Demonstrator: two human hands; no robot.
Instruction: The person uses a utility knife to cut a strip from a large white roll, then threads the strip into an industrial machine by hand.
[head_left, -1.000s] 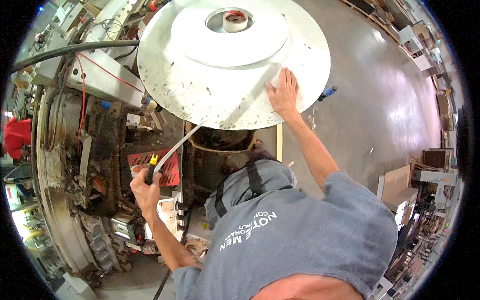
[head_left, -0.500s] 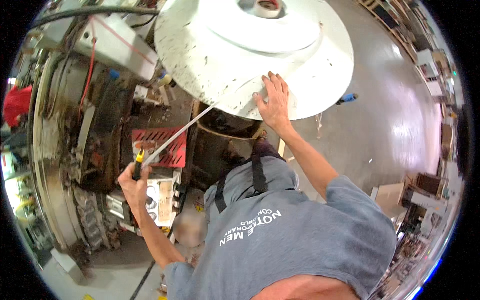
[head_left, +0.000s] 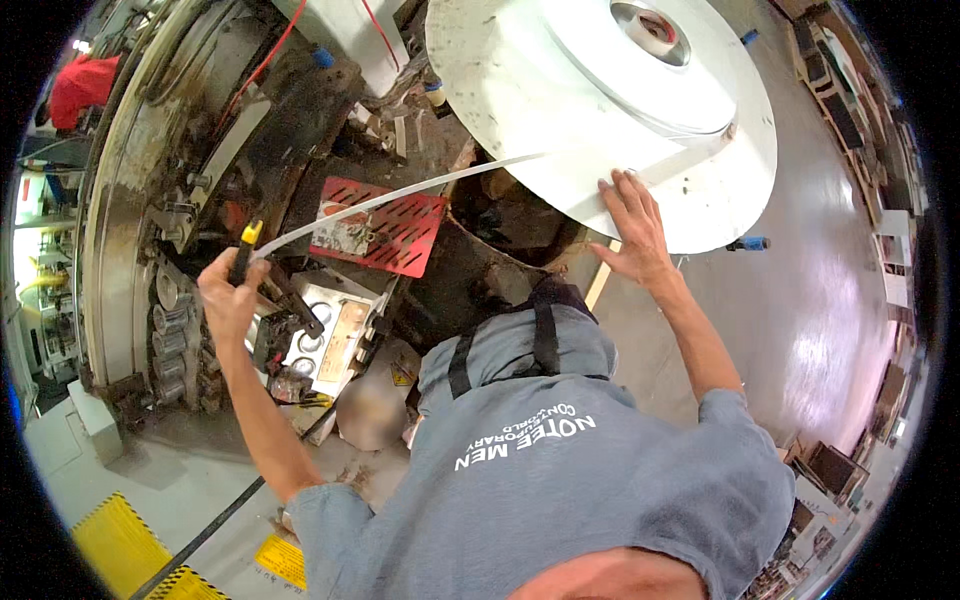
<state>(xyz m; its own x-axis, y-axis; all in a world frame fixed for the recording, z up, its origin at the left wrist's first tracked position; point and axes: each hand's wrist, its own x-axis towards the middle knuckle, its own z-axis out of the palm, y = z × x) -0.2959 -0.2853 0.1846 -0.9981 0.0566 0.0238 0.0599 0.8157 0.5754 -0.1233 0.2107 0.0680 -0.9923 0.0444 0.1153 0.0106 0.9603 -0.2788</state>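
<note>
Pinching slim black-and-yellow handheld tool (head_left: 242,264) and narrow white flexible strip (head_left: 430,182) in left grip (head_left: 226,300); keeping right grip (head_left: 642,245) spread at edge of large white round disc (head_left: 560,115).

Red slotted plate (head_left: 418,240), white control panel (head_left: 345,345) near it, yellow floor markings (head_left: 115,535), grey floor (head_left: 750,330)

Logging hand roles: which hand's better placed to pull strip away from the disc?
Left, probably: the left hand grips the white strip and a black-and-yellow tool; the right hand lies open at the edge of the white disc.
</note>
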